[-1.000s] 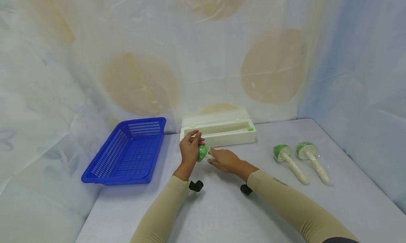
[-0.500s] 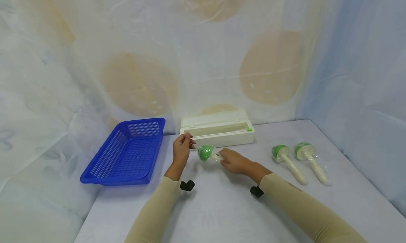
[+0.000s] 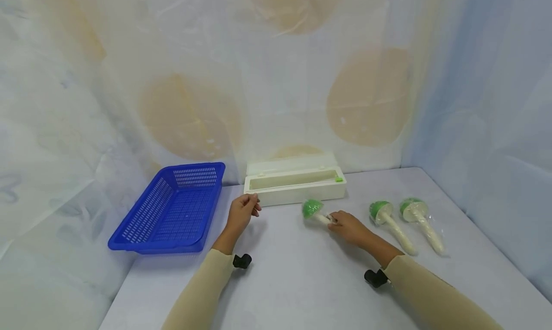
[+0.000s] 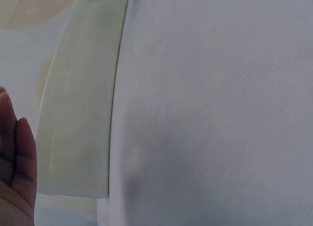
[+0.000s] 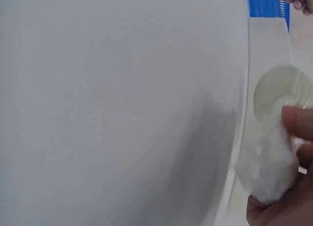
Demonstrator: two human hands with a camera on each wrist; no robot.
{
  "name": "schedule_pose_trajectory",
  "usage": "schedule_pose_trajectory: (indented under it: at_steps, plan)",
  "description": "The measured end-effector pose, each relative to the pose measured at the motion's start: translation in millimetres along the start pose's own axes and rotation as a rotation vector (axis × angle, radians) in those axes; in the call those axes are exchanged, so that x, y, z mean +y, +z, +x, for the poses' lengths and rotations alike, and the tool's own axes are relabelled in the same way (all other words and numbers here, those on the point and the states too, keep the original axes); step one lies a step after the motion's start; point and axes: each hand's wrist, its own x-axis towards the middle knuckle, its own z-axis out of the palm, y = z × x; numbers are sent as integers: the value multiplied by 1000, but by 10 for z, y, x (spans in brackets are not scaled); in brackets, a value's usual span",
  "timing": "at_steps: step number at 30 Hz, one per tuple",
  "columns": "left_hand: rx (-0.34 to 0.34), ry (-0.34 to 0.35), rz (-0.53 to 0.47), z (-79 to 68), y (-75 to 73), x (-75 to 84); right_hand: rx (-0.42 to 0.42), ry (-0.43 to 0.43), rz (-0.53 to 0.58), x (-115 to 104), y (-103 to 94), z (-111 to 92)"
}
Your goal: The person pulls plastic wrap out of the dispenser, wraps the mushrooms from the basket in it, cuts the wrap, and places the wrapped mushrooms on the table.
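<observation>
My right hand (image 3: 350, 228) pinches the pale stem of a mushroom-shaped piece (image 3: 312, 209) with a green cap, wrapped in clear plastic film. In the right wrist view, thumb and fingers close around the filmy stem end (image 5: 271, 167); the cap's pale underside lies beyond. My left hand (image 3: 241, 212) holds nothing. It hovers by the left front corner of a long white box (image 3: 302, 194), whose lid is raised and which carries a small green slider. In the left wrist view the left fingers (image 4: 25, 147) are fairly straight beside the box.
Two similar wrapped mushroom pieces, one (image 3: 393, 227) nearer and another (image 3: 424, 226) farther right, lie on the white table (image 3: 297, 282). A blue plastic basket (image 3: 166, 246) stands at the left. Patterned sheeting (image 3: 280, 90) encloses the back and sides.
My right hand has carried the wrapped mushroom piece to the right, away from my left hand. The left hand has let go of its cap and drawn back left.
</observation>
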Motion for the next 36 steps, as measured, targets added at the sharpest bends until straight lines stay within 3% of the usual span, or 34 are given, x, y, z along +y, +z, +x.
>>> schedule_pose_trajectory:
  at_steps: [8,15,20,27,36]
  plan:
    - [-32,-43,31,-32,-65,-78,79,90,54,220,-213,-275]
    - [-68,-66,62,-123,-120,-56,62,114,45,298,-279,-445]
    - [-129,-66,165,-192,-201,-50,57,109,29,320,-307,-497]
    - [-293,-63,353,-252,-357,-19,51,114,6,403,-315,-457]
    - [-356,-75,456,-353,-459,10,30,136,-29,504,-358,-497]
